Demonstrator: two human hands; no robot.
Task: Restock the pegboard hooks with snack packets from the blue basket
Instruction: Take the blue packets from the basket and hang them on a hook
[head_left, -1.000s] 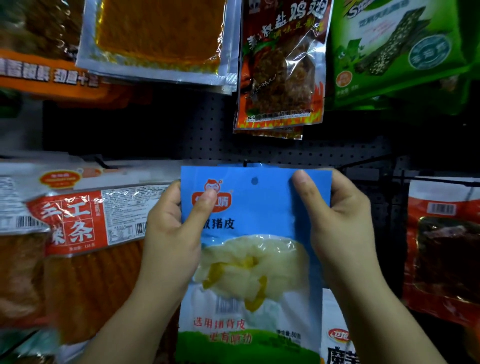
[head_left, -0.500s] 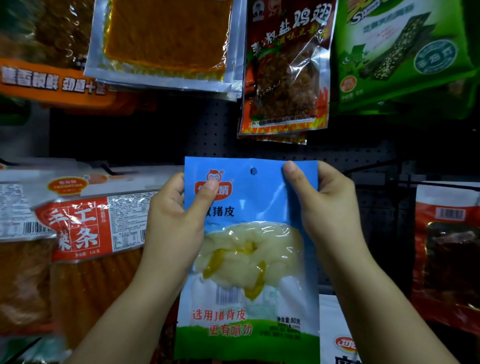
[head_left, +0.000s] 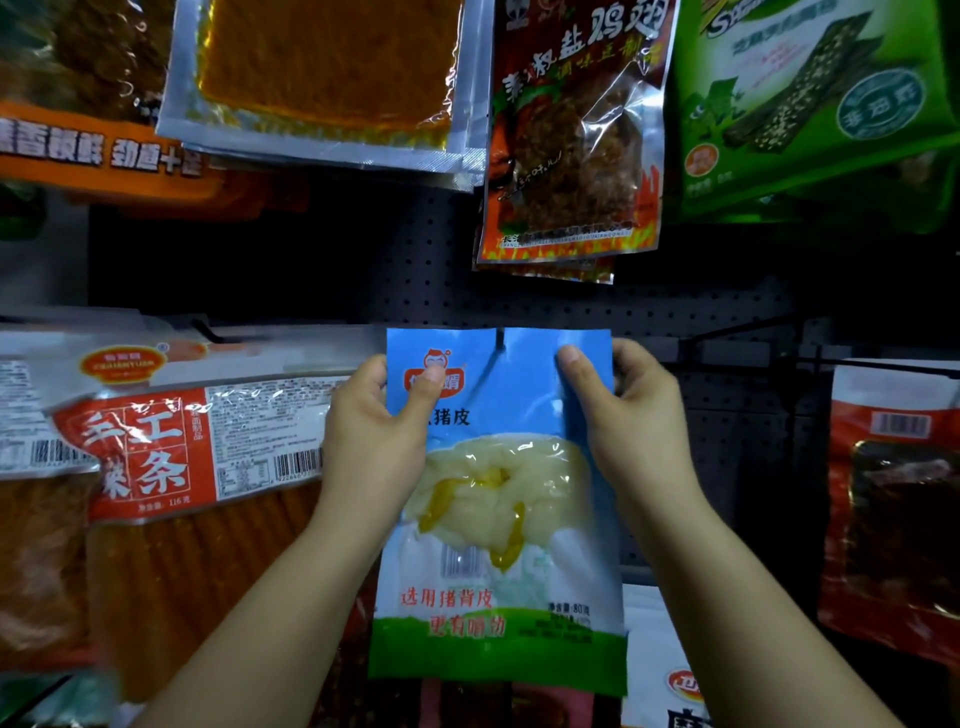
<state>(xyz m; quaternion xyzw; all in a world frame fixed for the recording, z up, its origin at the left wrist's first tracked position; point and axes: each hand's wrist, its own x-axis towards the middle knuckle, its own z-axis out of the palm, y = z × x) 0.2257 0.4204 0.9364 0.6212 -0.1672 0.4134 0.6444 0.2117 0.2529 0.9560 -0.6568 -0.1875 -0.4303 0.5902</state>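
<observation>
So both hands are gripping one blue packet (head_left: 498, 499) by its top corners, right up against the pegboard (head_left: 395, 260). The left hand (head_left: 376, 441) is pinching the upper left corner with its thumb lying over the red logo, and the right hand (head_left: 631, 421) is pinching the upper right corner, thumb on the front. The fingers behind the packet are hidden, so I can't see how they're lying back there.

A thin black hook (head_left: 496, 353) is poking through the hole near the packet's top edge, slanting down across the blue. Where the hook meets the board is hidden behind the packet. The packet's bottom edge is covering part of a white packet (head_left: 670, 670) and something reddish below it that's hard to make out.

Counting: two hands, one blue packet, one hook in it. Around it, an orange strip packet (head_left: 171, 467) is hanging to the left, a red packet (head_left: 893, 493) is getting cut off at the right edge, and up top there's a silver-edged packet (head_left: 322, 83), a dark chicken-wing packet (head_left: 571, 135) and a green packet (head_left: 810, 104), all cropped by the frame. The blue basket isn't showing.

Versus half a second ago, the hole was plain and open; now the hook is sitting through it, and the top edge is looking more crumpled.
</observation>
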